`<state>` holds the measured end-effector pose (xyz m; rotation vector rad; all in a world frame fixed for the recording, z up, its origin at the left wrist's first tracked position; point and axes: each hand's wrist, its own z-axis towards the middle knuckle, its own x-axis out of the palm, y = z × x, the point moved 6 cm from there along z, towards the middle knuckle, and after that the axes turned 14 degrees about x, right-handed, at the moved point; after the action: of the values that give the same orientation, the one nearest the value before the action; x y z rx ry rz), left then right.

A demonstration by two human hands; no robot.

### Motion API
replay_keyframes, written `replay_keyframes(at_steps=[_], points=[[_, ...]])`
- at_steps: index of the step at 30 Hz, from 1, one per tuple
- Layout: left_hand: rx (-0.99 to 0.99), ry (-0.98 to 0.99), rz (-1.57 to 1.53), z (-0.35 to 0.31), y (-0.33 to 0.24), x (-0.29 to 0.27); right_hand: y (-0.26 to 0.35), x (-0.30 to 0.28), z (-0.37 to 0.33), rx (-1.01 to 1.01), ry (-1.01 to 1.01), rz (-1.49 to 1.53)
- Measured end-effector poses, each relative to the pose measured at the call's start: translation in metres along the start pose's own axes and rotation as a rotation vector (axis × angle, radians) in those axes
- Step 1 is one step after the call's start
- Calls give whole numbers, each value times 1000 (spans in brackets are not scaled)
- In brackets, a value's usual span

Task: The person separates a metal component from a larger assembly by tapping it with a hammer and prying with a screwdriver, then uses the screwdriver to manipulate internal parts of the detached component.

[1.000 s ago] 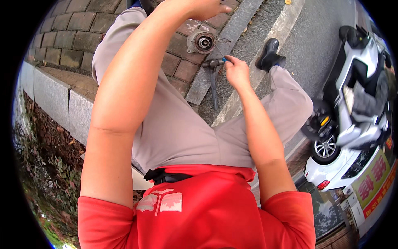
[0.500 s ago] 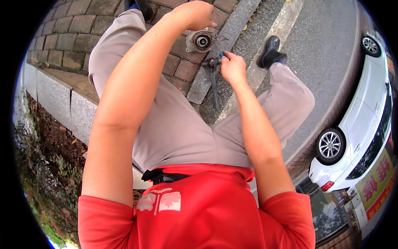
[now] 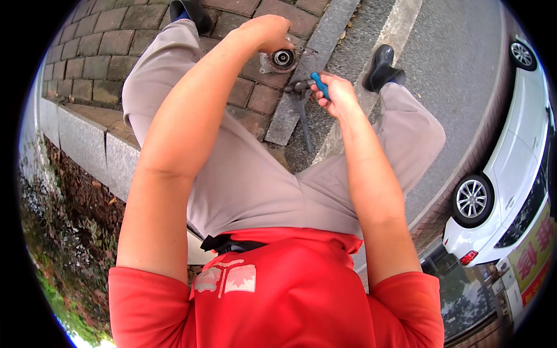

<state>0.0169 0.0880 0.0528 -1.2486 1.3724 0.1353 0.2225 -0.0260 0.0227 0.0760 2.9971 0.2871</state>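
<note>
A round metal machine part point(image 3: 282, 60) with a dark ring and open centre sits on the brick paving between my feet. My left hand point(image 3: 268, 33) is bent over its far side, fingers curled and mostly hidden; what they grip does not show. To the right, my right hand point(image 3: 337, 95) is closed round the blue handle point(image 3: 321, 86) of a tool, held apart from the part. No shaft can be made out. Just left of that hand, a hammer point(image 3: 304, 116) lies with its head on the grey kerb and its handle towards me.
A stone kerb strip point(image 3: 284, 119) divides the bricks from the asphalt, where a white line point(image 3: 400, 29) runs. My boots point(image 3: 380, 66) stand either side of the part. A white car point(image 3: 513, 145) is parked at far right; a low stone edge point(image 3: 87, 139) and plants lie left.
My right hand has drawn back slightly from the part, and much more of the blue handle shows. My left hand has shifted slightly left and down over the part.
</note>
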Motion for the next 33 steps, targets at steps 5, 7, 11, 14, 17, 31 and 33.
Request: replay_keyframes(at_steps=[5,7,11,14,17,31,33], points=[[-12,80,-19,-3,-2,-3,-7,9,-19,-471,-248,-753],[-5,61,-4,-4,-2,-4,-7,20,-50,-522,-353,-1002],[-1,56,-26,-2,-6,-7,-16,32,-65,-724,-511,-1225],[36,-29,-12,-2,-8,-12,-13,34,-59,-658,-539,-1343],[34,-27,2,-2,-12,-17,-10,36,-55,-697,-547,-1436],[35,-70,-61,-9,-38,-43,9,49,-49,-609,-530,-1347],[20,-60,-64,-8,-38,-48,9,37,-43,-527,-485,-1106]])
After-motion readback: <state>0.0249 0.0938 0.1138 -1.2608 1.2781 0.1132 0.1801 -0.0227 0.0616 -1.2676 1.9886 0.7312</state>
